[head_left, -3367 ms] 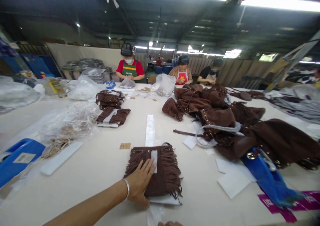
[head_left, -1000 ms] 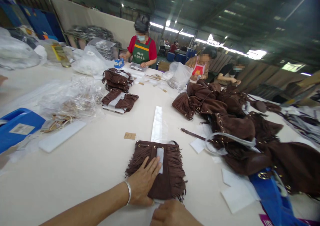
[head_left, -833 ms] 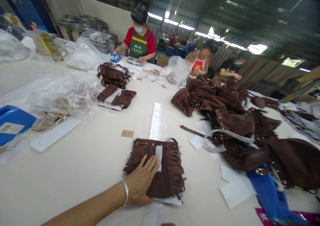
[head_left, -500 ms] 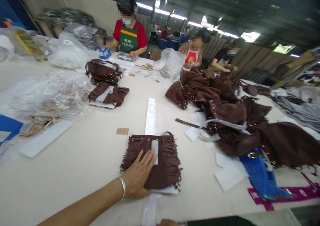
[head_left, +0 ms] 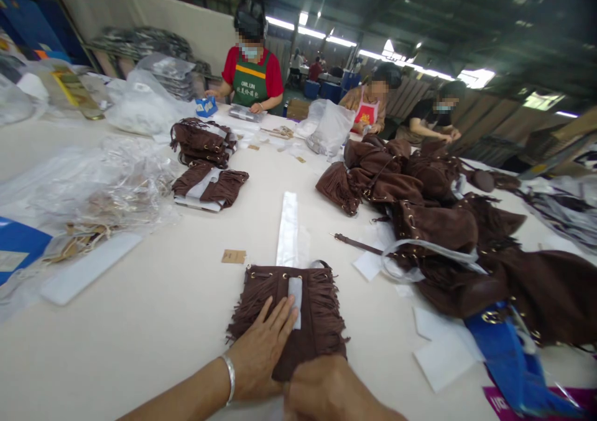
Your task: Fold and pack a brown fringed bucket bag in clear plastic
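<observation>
A dark brown fringed handbag [head_left: 310, 321] lies flat in front of me, with gold eyelets along its top. My left hand [head_left: 261, 346], wearing a silver bangle, presses flat on its front, fingers extended. The fingertips touch a grey wrapped strip [head_left: 295, 300] on the bag. Beneath the bag runs a clear white plastic band [head_left: 288, 231], sticking out beyond its top edge. At the bag's lower edge my right hand [head_left: 326, 383] is curled and blurred by motion; what its fingers hold is hidden.
Folded brown bags [head_left: 212, 188] stand ahead on the left, near clear plastic bags [head_left: 125, 178] and a white foam sheet [head_left: 91, 268]. A brown tag [head_left: 234, 257] lies close by. To the right are heaped brown bags [head_left: 433, 228] and white paper [head_left: 445, 352]. Several co-workers [head_left: 254, 76] work across the table.
My right hand has come up from the bottom edge of the picture to the bag's lower edge. My left hand stays on the bag. The view has shifted slightly.
</observation>
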### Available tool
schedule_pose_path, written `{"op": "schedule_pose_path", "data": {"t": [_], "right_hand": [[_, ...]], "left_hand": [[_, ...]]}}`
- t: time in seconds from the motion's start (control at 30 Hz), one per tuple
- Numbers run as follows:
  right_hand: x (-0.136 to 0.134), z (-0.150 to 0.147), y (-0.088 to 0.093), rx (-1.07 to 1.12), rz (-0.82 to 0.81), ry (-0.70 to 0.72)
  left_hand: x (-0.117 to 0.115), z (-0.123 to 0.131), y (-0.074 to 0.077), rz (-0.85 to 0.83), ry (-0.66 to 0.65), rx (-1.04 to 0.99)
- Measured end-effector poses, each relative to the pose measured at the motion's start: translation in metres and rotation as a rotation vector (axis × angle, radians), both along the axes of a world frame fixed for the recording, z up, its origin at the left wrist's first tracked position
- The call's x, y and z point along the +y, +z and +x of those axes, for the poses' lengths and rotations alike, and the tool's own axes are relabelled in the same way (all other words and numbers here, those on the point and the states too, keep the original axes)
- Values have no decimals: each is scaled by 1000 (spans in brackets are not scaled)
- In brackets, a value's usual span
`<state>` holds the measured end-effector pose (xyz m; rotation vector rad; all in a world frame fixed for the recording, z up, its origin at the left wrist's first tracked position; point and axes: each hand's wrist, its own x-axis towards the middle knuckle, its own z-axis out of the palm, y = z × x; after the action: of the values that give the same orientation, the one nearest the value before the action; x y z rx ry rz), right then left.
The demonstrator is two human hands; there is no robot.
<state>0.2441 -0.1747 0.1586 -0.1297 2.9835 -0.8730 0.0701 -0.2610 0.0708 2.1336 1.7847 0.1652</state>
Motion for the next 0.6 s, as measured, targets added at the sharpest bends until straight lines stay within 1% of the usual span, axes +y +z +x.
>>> {"op": "schedule_pose_path", "data": {"t": [0.07, 0.13, 0.17, 0.23, 0.3, 0.37, 0.47, 0.6], "right_hand": [[22, -17, -6, -6, -72, -193], [39, -31, -20, -8, -157, -432], [45, -36, -29, -7, -192, -528], [51, -41, -48, -8, -230, -637], [52, -42, -63, -9, -240, -694], [50, -40, -72, 0, -225, -728], [47, -39, -78, 18, -191, -752], [47, -40, -81, 44, -180, -772]], "left_hand": [[1, -5, 4, 0, -23, -53], [2, -11, 9, -8, -54, -145], [3, -14, 11, -14, -68, -192], [5, -19, 14, -34, -79, -255], [7, -23, 12, -67, -89, -286], [8, -26, 9, -104, -107, -307], [10, -31, 5, -154, -135, -341], [12, -37, 6, -197, -147, -409]]}}
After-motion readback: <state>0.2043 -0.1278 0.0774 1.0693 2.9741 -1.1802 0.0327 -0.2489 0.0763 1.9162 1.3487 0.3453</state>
